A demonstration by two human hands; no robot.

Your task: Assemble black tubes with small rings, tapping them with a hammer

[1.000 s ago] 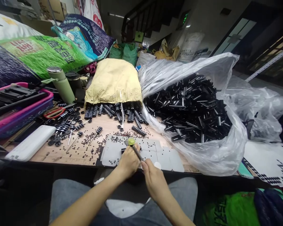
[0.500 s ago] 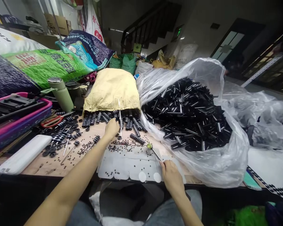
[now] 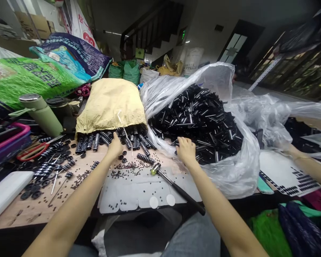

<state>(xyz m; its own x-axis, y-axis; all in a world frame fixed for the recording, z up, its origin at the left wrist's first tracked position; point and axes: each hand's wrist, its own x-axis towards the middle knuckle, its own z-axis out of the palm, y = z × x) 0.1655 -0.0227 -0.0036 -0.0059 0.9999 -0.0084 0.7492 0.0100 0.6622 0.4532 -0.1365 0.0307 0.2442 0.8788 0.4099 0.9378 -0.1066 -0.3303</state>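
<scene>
My left hand (image 3: 115, 147) is at the mouth of a yellow sack (image 3: 111, 101), by a row of black ribbed rollers (image 3: 96, 142) with pale bands. Its fingers look curled, and what they hold, if anything, is hidden. At the near edge of a clear plastic bag (image 3: 231, 182), my right hand (image 3: 186, 150) reaches over black plastic pieces (image 3: 198, 117), fingers bent and apart. Below it a hammer (image 3: 176, 187) with a yellowish tip lies on a white sheet (image 3: 128, 189), untouched. Tiny dark rings (image 3: 120, 173) are scattered around.
To the left are red-handled scissors (image 3: 33, 151), a green flask (image 3: 41, 114), a white box-shaped object (image 3: 9, 194) and a pink-rimmed basket (image 3: 18, 134). Another person's arm (image 3: 310, 166) reaches in at the right, above a white board (image 3: 274, 166) with rows of black pieces.
My right hand has let go of the hammer and moved up to the bag of black pieces. My left hand stays by the rollers. The view has swung right, bringing in another person's arm.
</scene>
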